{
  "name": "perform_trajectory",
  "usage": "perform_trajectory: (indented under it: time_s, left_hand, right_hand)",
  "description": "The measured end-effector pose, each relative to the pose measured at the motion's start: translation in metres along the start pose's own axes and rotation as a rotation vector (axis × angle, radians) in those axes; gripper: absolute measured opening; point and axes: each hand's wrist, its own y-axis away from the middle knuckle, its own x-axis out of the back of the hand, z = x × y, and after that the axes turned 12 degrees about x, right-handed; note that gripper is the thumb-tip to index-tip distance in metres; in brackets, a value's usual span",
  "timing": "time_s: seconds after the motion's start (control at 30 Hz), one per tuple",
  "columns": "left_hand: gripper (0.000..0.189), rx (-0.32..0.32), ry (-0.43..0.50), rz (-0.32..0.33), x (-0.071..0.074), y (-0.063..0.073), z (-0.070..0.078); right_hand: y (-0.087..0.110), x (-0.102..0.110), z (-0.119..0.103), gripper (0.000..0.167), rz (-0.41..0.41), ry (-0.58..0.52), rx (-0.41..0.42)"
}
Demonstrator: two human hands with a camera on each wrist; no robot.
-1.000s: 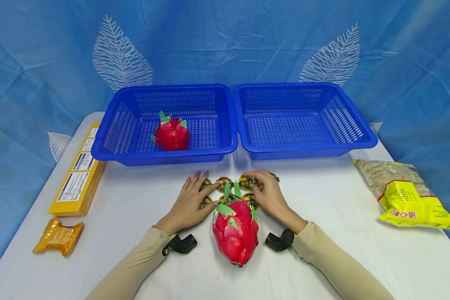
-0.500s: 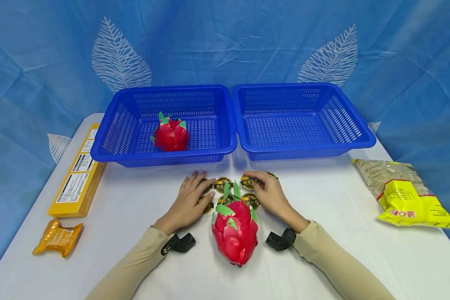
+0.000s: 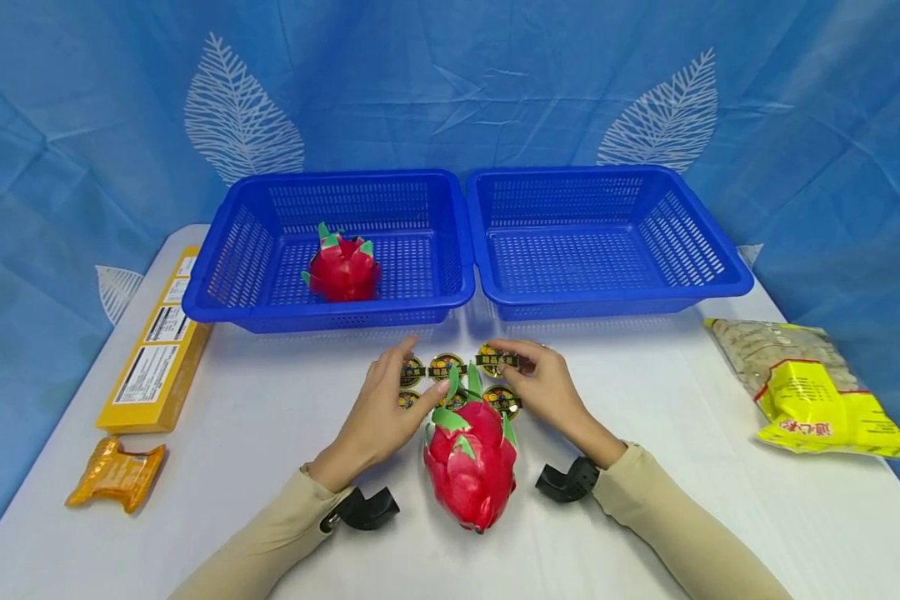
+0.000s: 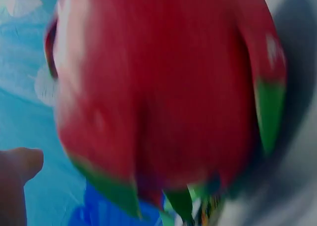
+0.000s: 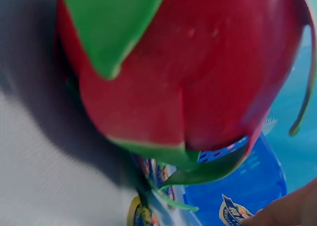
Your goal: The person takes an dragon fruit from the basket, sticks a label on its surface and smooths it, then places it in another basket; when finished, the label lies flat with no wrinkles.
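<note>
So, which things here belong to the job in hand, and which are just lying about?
Likely the job:
right hand, pinching a label
left hand, by the other labels
near dragon fruit, between the forearms
perhaps left basket, holding a second dragon fruit, and right basket

Apparently lying about:
box
orange packet
yellow bag

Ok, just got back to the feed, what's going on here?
A person is handling round labels with bare hands. The right hand pinches one round label between thumb and finger, while the left hand is beside the other labels, holding nothing. A red dragon fruit lies on the table between the wrists. A second dragon fruit sits in the left blue basket.
</note>
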Motion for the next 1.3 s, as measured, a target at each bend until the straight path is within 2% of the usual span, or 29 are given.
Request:
perform_trajectory:
  time_s: [0.13, 0.27, 0.37, 0.67, 0.83, 1.07, 1.3]
  left_hand:
    - [0.079, 0.058, 0.032, -0.068, -0.002, 0.011, 0.012]
    - [0.089, 0.141, 0.003, -0.194, -0.005, 0.020, 0.020]
    - [0.093, 0.172, -0.013, -0.266, -0.007, 0.025, 0.023]
    - [0.101, 0.221, 0.007, -0.383, -0.014, 0.034, 0.026]
    - [0.104, 0.221, -0.010, -0.413, -0.012, 0.038, 0.028]
    - [0.106, 0.202, 0.036, -0.439, -0.008, 0.038, 0.029]
    - [0.107, 0.197, 0.069, -0.431, -0.007, 0.038, 0.029]
  right_hand:
    - [0.001, 0.003, -0.006, 0.030, 0.020, 0.002, 0.027]
    - [0.003, 0.006, -0.013, 0.029, 0.028, 0.004, 0.046]
    - [0.004, 0.008, -0.018, 0.029, 0.035, -0.011, 0.063]
    - [0.007, 0.010, -0.032, 0.026, 0.046, -0.037, 0.099]
    - [0.012, 0.012, -0.039, 0.024, 0.042, -0.081, 0.101]
    - [0.017, 0.015, -0.047, 0.023, 0.048, -0.133, 0.120]
    - [0.018, 0.017, -0.049, 0.024, 0.046, -0.204, 0.141]
